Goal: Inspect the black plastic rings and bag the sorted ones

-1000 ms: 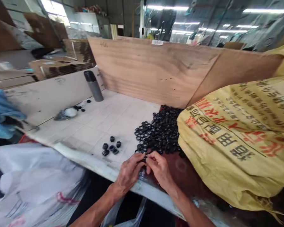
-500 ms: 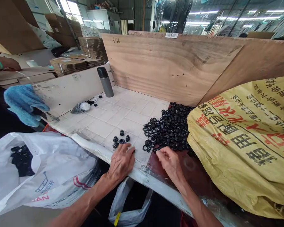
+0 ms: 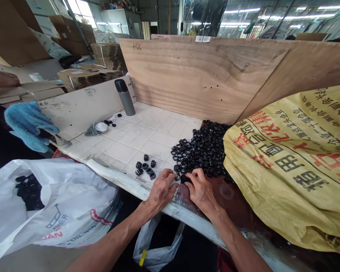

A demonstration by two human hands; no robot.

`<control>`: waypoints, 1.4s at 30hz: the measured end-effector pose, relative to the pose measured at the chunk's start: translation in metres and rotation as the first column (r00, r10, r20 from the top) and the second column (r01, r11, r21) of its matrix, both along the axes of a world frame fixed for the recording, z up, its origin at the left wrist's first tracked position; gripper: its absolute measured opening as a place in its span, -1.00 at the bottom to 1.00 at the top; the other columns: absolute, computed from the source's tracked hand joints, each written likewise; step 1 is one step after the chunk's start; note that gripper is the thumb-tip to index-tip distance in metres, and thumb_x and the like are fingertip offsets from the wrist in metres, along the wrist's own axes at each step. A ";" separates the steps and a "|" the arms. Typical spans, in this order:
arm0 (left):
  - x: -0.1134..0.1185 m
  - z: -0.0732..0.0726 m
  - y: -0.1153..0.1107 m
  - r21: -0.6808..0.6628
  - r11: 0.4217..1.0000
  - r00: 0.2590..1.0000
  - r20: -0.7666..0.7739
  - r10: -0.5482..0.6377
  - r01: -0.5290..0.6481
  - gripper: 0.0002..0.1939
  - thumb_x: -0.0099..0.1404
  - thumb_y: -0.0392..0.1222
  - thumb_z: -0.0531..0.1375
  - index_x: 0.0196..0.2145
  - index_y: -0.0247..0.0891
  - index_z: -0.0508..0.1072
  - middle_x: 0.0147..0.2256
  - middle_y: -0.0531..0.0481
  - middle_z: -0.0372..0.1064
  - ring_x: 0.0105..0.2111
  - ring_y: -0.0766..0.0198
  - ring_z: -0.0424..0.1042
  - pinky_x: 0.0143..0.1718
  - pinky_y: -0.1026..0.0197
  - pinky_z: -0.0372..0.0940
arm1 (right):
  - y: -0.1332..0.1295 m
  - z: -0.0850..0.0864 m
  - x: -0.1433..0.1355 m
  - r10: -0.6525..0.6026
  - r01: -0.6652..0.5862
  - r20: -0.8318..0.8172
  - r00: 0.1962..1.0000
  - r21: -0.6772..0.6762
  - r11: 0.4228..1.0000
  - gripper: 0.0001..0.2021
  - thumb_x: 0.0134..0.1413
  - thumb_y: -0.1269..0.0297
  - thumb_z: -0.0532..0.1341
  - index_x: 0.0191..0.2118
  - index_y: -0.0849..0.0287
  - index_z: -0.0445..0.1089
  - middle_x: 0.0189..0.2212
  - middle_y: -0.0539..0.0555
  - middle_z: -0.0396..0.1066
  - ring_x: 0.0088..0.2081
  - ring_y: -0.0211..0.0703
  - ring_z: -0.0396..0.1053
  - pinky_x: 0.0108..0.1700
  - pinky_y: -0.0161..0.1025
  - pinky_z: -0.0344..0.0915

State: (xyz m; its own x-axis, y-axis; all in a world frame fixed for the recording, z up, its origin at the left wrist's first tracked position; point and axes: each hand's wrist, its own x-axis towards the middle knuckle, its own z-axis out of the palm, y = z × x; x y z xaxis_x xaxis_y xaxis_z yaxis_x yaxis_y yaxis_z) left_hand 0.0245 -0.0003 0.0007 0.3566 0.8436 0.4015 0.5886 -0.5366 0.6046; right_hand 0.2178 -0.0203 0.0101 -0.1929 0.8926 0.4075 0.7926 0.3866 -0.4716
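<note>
While the right grip is closed, thumb and forefinger, on a black piece, the left grip faces it just across a narrow gap, its fingers curled toward a black ring; whether it pinches that ring I cannot tell. Both work low over the near edge of the bench.

Well to the left of the left grip, a white sack with red and dark print gapes open, black pieces heaped in its mouth. Right of the right grip slumps a yellow sack lettered in red and black, its contents hidden. Below the grips is a pale plastic bag with a yellow strip, too dark inside to read. Far beyond the left grip, toward the left, a small clear bag holds something dark, with a white lump at its right end.

The piece in the right grip is small, its outline partly covered by fingers. Just beyond the grips spreads a pile of glossy black rings, many showing open centres. Left of the left grip, a small cluster of similar chunky pieces sits apart from the pile.
</note>
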 end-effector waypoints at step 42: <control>-0.010 0.025 -0.007 -0.265 0.928 0.870 0.481 -0.107 0.261 -0.76 0.30 -0.20 0.27 -0.07 -0.20 0.48 -0.14 -0.07 0.45 -0.15 0.21 0.52 -0.11 0.13 0.50 | -0.009 0.025 -0.011 0.048 -0.129 -0.435 0.899 -0.159 0.979 -0.88 0.21 0.30 0.19 -0.17 0.10 0.45 -0.28 0.08 0.52 -0.32 -0.13 0.47 -0.24 -0.24 0.42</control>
State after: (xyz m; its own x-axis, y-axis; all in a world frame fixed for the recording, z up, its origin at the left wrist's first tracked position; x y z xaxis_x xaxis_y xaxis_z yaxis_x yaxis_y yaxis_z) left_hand 0.0144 -0.0070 0.0258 0.3624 0.8879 0.2832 0.1198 -0.3458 0.9306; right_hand 0.2073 -0.0296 0.0353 -0.1183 0.9457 0.3029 0.4652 0.3223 -0.8245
